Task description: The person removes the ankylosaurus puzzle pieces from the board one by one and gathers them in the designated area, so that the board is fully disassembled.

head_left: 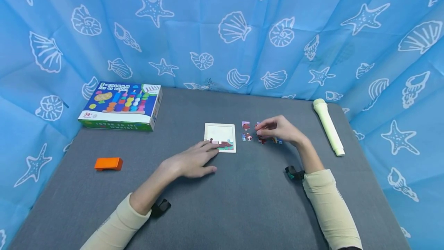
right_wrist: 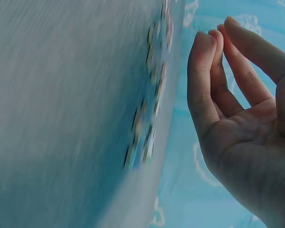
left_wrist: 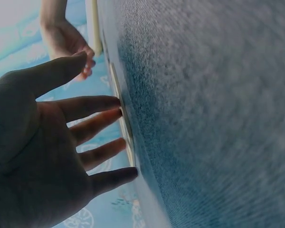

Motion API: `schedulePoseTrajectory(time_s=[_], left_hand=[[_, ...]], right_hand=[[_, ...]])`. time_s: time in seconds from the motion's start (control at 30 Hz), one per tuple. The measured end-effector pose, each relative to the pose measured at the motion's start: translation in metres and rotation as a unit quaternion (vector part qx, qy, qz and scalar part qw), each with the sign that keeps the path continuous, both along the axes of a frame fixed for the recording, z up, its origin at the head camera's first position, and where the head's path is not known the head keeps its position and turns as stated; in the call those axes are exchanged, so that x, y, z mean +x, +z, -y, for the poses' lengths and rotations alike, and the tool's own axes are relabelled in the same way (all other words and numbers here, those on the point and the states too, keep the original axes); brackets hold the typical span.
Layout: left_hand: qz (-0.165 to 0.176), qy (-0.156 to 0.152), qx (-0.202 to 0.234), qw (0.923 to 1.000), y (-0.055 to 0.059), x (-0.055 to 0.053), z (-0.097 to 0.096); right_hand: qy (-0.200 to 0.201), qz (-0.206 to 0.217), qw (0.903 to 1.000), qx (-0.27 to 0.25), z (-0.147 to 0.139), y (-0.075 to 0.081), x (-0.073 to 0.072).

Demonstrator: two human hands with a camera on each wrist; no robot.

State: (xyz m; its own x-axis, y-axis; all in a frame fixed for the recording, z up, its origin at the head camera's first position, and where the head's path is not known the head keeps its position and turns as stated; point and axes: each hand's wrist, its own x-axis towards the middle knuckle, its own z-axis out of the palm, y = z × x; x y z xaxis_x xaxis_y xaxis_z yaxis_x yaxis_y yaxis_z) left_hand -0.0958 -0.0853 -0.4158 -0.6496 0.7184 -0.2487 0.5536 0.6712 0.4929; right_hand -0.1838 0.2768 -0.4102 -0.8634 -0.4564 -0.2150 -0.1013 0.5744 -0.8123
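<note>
My left hand (head_left: 195, 160) rests with spread fingers on the lower left of a square puzzle board (head_left: 221, 129). Along the board's bottom, fitted puzzle pieces (head_left: 227, 144) show brown and teal; the fingers cover part of them. In the left wrist view, the fingertips meet the edge of the board (left_wrist: 118, 90). My right hand (head_left: 279, 129) hovers over loose puzzle pieces (head_left: 246, 125) to the board's right, hiding some of them. The right wrist view shows its bent fingers (right_wrist: 200, 71) above the blurred pieces (right_wrist: 159, 90), with nothing visible between thumb and fingers.
A toy box (head_left: 119, 105) lies at the back left, with an orange block (head_left: 108, 164) in front of it. On the right lies a pale yellow-green stick (head_left: 328, 126). A blue shell-patterned curtain (head_left: 215, 30) hangs behind the grey table (head_left: 236, 203).
</note>
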Motion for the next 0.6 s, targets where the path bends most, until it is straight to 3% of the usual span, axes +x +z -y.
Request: schedulePoseTrajectory(time_s=[0.13,0.27,0.3,0.6], left_hand=[[-0.018,-0.008,-0.012,0.9997,-0.004,0.001,-0.001],[-0.011,0.001,-0.035,0.9993,-0.002,0.004,-0.003],[-0.004,0.006,-0.044,0.999,0.004,0.006,-0.005],[-0.003,0.005,-0.059,0.9982,0.004,0.011,-0.008]], right_hand=[[0.021,0.007,0.9996,-0.02,0.021,0.0,-0.001],[0.046,0.007,0.9985,-0.027,0.043,0.0,-0.004],[0.052,0.007,0.9983,-0.026,0.048,0.0,-0.004],[0.109,0.029,0.9927,-0.041,0.099,-0.006,-0.01]])
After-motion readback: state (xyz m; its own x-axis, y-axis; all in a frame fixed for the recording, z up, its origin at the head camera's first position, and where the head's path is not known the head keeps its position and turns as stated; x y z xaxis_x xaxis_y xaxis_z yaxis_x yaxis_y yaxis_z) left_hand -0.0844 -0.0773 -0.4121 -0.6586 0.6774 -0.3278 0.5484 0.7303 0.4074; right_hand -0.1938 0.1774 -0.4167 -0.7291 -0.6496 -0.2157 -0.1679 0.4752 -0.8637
